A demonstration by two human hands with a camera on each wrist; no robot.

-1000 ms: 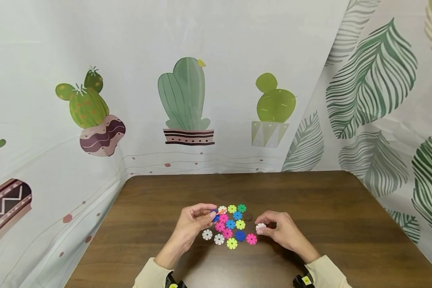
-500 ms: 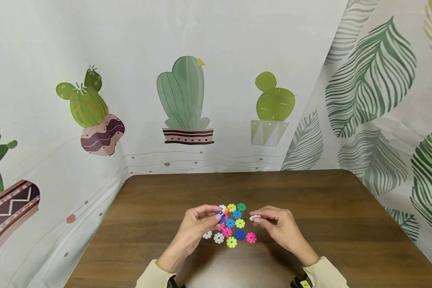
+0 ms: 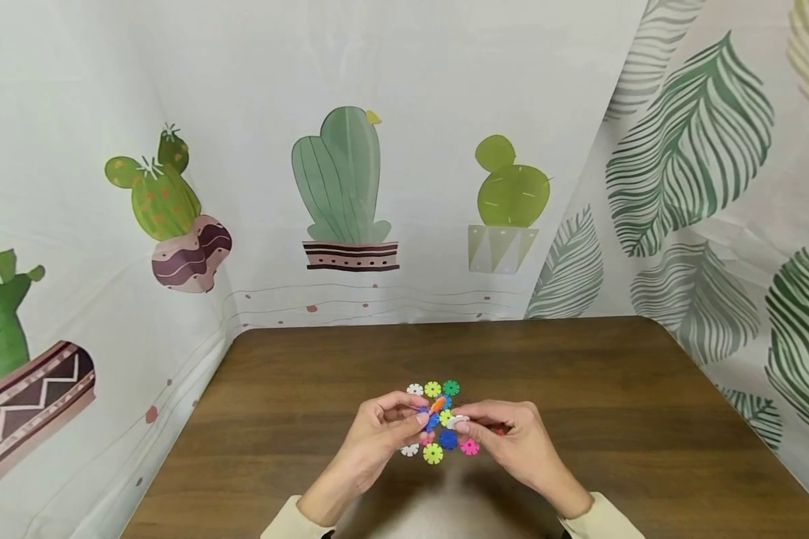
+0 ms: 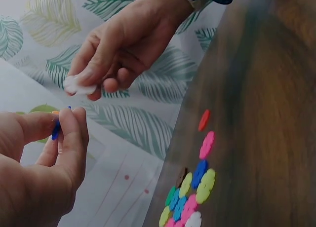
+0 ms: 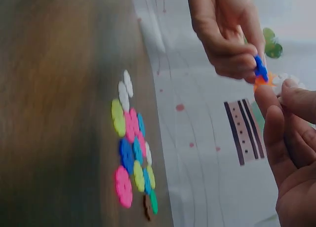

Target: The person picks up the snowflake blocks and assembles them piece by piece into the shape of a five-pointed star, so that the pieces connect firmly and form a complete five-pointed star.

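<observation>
Between its thumb and fingers my left hand (image 3: 387,430) pinches a dark blue notched plastic disc (image 5: 260,69). An orange notched disc (image 3: 437,405) stands at an angle to the blue one and appears joined to it. My right hand (image 3: 522,438) pinches a white notched disc (image 3: 457,422) by its edge, close to the orange disc. Whether the white and orange discs touch, I cannot tell. Both hands are raised above the table, over a cluster of similar discs, and cover part of it in the head view.
Flat on the brown table (image 3: 580,374) lie several loose discs, among them a green disc (image 3: 450,387), a yellow disc (image 3: 433,454), a pink disc (image 3: 470,446) and a red disc (image 4: 204,120). Behind the table hangs a patterned cloth (image 3: 431,150).
My left hand has moved right with the blue and orange discs. My right hand has moved left with the white disc, bringing the held discs close together.
</observation>
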